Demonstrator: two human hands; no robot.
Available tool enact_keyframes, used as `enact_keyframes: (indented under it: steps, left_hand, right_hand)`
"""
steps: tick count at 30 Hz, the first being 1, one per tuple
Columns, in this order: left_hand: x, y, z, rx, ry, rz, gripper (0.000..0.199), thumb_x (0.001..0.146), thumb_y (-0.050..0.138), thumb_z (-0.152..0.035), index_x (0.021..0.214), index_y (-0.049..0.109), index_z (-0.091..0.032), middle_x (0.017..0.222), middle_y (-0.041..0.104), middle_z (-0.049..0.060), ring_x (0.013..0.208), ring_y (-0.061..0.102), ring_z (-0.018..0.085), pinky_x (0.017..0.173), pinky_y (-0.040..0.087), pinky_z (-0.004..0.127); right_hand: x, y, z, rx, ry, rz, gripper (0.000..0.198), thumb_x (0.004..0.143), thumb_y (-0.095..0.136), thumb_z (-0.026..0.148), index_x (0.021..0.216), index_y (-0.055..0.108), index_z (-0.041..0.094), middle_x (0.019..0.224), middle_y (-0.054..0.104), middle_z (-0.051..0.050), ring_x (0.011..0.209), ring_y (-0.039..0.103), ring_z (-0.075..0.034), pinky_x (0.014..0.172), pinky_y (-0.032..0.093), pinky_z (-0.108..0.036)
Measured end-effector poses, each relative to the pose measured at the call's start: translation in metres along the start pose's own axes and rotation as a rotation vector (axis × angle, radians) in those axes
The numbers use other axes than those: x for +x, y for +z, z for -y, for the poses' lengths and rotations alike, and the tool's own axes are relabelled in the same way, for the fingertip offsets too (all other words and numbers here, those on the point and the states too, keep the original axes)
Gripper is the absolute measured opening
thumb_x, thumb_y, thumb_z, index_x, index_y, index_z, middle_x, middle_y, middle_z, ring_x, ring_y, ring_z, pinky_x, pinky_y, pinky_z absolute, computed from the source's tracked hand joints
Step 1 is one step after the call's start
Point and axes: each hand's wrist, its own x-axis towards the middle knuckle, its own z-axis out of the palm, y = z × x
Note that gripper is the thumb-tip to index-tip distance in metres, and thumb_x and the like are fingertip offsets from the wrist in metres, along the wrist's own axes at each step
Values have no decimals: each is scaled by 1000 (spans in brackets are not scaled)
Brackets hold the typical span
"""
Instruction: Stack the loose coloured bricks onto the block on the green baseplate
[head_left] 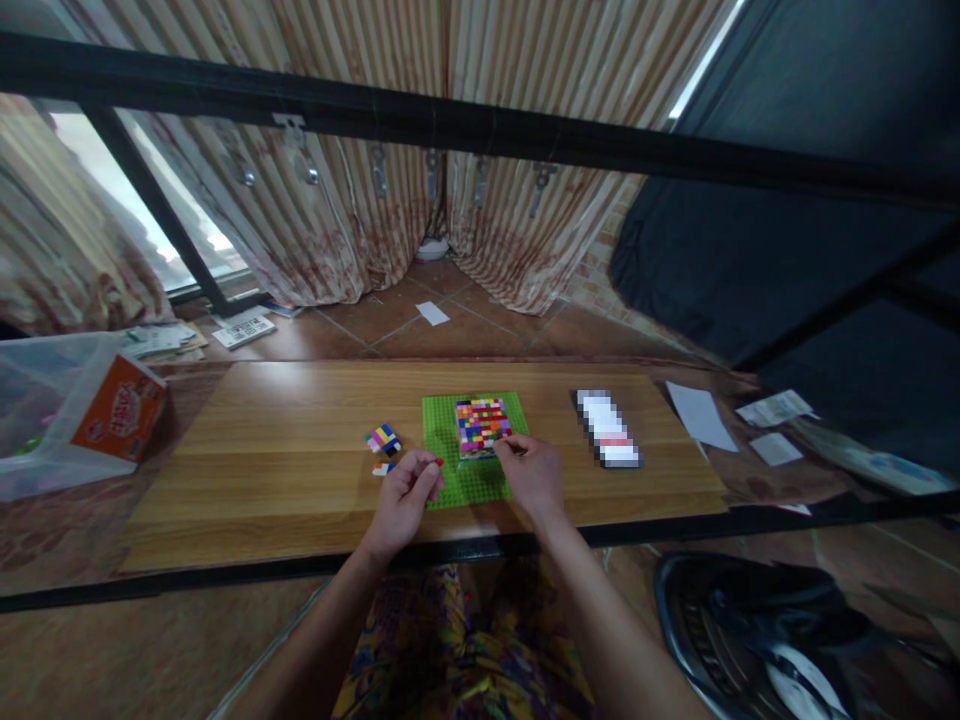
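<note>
A green studded baseplate (487, 487) lies on the wooden table, bearing a block of many-coloured toy bricks (481, 422). My left hand (407, 492) is closed over the baseplate's left edge, with a small red brick (439, 462) at its fingertips. At the block's near right corner, the fingers of my right hand (534, 474) are pinched together. Whatever they hold, if anything, is too small to make out. Left of the baseplate lie a cluster of joined bricks (384, 438) and a few bricks (382, 468) partly behind my left hand.
A pixelated phone-like object (607, 430) lies on the table (285, 450) to the right. A clear plastic bin (52, 400) with an orange label stands at the left. Papers (701, 415) lie beyond the table's right end. A dark frame bar (480, 125) crosses above.
</note>
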Motion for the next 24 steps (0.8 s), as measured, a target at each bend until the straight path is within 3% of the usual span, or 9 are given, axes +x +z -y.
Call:
enact_keyframes:
  steps: [12, 20, 24]
  left_hand:
    - [0, 0, 1, 15, -23, 0, 20, 85, 58, -38, 88, 53, -19, 64, 56, -4, 52, 47, 9, 51, 38, 21]
    - [0, 0, 1, 50, -15, 8, 21, 85, 58, -39, 88, 52, -19, 63, 56, -5, 52, 48, 9, 51, 38, 21]
    - [0, 0, 1, 49, -13, 0, 23, 85, 58, -41, 87, 53, -19, 63, 57, -4, 51, 48, 9, 50, 39, 21]
  right_hand:
    - [17, 2, -13, 201, 256, 97, 26, 60, 70, 42, 61, 71, 16, 51, 64, -1, 51, 58, -16, 47, 34, -24]
    - [13, 4, -4, 182, 143, 67, 22, 67, 65, 38, 61, 71, 17, 56, 67, -1, 55, 60, -17, 53, 39, -26]
    - [16, -2, -10, 182, 11, -57, 27, 77, 58, 40, 76, 72, 17, 70, 71, -5, 63, 62, -18, 61, 45, -29]
